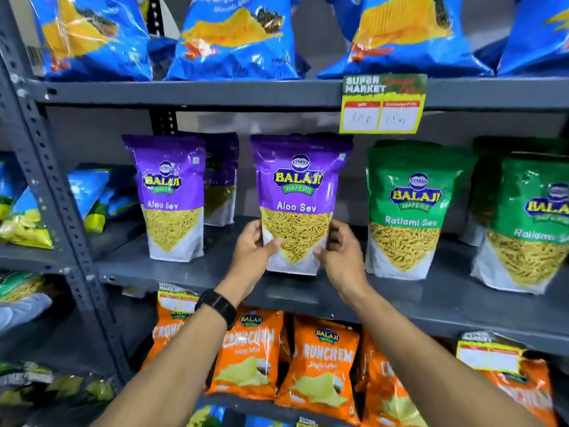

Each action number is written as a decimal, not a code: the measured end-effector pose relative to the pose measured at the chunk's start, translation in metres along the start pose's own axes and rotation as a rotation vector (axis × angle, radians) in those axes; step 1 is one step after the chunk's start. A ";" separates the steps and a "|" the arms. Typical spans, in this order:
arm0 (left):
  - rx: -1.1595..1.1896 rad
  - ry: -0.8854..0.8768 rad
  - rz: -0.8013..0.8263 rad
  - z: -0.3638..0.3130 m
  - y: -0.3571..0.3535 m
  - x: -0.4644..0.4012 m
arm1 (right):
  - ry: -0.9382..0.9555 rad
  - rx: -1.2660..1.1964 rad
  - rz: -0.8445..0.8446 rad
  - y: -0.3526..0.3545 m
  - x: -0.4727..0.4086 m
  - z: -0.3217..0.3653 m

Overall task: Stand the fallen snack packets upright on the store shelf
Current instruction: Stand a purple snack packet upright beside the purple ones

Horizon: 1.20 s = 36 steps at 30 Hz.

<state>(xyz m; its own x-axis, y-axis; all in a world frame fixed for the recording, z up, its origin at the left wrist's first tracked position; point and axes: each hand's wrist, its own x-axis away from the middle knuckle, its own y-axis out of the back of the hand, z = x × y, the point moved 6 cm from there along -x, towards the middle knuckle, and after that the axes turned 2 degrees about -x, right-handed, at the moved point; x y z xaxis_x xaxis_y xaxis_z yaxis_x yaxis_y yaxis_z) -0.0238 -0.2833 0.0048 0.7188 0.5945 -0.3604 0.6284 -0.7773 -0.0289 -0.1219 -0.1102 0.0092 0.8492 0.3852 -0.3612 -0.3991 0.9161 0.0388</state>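
Note:
A purple Aloo Sev packet (298,192) stands upright at the middle of the grey shelf (184,277). My left hand (254,246) grips its lower left edge, thumb across the front. My right hand (340,252) grips its lower right edge. Another purple Aloo Sev packet (172,195) stands upright to the left, with a third purple packet (221,180) behind it. Two green Ratlami Sev packets (406,211) (529,226) stand upright to the right.
Blue wafer bags (234,35) fill the shelf above, where a price tag (383,103) hangs from the edge. Orange Crunchem bags (320,362) line the shelf below. Blue and yellow packets (89,195) lie tumbled at the far left, past the slotted upright post (52,180).

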 end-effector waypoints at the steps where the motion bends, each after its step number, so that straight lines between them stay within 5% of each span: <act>1: -0.012 0.002 0.010 0.006 0.000 -0.012 | 0.004 0.009 -0.017 -0.004 -0.009 -0.005; 12: -0.247 0.047 0.159 0.046 0.029 -0.036 | -0.073 0.230 0.087 -0.017 -0.028 -0.051; 26: -0.081 0.091 -0.013 0.043 0.042 -0.040 | 0.154 0.644 0.249 -0.041 -0.029 -0.033; 28: -0.106 0.045 0.040 0.011 -0.007 -0.035 | 0.153 0.632 0.147 0.019 -0.022 -0.011; 35: -0.102 0.065 -0.020 0.020 -0.010 -0.039 | 0.139 0.713 0.218 0.014 -0.025 -0.013; 36: -0.092 0.044 0.038 0.008 -0.057 -0.039 | 0.109 0.671 0.145 0.063 -0.031 -0.014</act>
<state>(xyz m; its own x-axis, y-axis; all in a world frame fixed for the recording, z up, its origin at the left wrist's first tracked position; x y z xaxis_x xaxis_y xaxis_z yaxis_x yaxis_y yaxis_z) -0.0899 -0.2639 0.0135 0.7539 0.5748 -0.3182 0.6236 -0.7786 0.0709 -0.1779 -0.0659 0.0098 0.7498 0.5281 -0.3988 -0.1764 0.7403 0.6487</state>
